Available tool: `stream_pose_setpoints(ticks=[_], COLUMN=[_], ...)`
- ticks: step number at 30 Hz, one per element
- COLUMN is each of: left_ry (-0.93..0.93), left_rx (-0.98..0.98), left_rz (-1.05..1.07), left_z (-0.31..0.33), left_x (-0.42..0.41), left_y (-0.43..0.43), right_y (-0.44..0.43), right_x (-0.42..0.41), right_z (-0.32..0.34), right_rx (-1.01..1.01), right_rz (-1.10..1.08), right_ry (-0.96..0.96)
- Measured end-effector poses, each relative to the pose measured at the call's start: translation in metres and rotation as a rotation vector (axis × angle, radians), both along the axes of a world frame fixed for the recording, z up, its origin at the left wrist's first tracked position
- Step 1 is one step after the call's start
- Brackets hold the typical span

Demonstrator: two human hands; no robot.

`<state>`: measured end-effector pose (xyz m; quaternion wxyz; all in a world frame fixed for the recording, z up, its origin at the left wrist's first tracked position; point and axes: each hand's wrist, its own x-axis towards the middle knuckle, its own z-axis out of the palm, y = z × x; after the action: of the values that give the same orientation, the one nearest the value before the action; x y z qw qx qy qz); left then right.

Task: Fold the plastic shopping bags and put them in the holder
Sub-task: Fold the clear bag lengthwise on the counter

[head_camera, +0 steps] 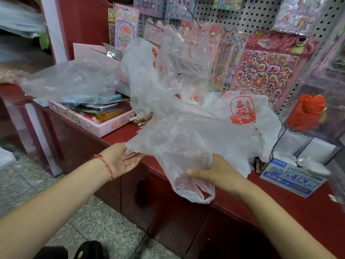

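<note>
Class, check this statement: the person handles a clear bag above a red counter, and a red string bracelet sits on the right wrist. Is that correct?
One detail is wrong. The head view shows the bracelet on the left wrist, not the right. The rest stands: the person handles a clear bag above a red counter.

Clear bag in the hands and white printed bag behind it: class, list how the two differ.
The clear bag is see-through and plain; the printed bag is white with a red picture. The clear bag is held up off the counter; the printed bag lies on it. Both are crumpled and unfolded.
</note>
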<state>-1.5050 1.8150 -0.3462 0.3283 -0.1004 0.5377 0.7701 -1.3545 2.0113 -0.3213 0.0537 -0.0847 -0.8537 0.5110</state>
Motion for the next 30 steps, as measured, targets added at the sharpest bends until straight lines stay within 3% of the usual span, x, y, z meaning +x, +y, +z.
stream_pose_setpoints(ticks=[5,6,10,13,16,18,22,27,30], left_ry=[0.036,0.050,0.116,0.144,0.088,0.010,-0.021,0.213,0.414], left_rx=[-0.122,-0.157,-0.270,-0.254,-0.152,-0.063,-0.039,-0.203,-0.299], left_rz=[0.046,0.056,0.073,-0.009,-0.124,-0.188,-0.145,-0.128,-0.224], left_z=[-0.009,-0.011,-0.020,-0.022,-0.015,-0.012,-0.009,-0.008,0.007], left_x=[-0.011,-0.013,-0.023,-0.021,-0.019,-0.020,-0.013,-0.013,-0.017], left_y=[-0.004,-0.007,-0.021,-0.021,-0.022,-0.024,-0.016,-0.014,-0.022], right_y=[0.028,0.035,0.075,0.090,0.094,0.092,0.086,0.076,0.045], right_x=[-0.002,0.001,0.015,0.023,0.027,0.032,0.041,0.042,0.030], right_z=[0.006,0.009,0.013,0.012,0.010,0.011,0.015,0.034,0.059], right_rx=[-0.180,-0.135,0.356,0.425,0.488,0.462,0.389,0.274,0.279], right_rz=[-0.219,-0.237,-0.441,-0.504,-0.471,-0.336,-0.194,-0.320,-0.275], right_ry=[0.029,0.028,0.040,0.018,-0.083,-0.223,-0.419,-0.161,0.038])
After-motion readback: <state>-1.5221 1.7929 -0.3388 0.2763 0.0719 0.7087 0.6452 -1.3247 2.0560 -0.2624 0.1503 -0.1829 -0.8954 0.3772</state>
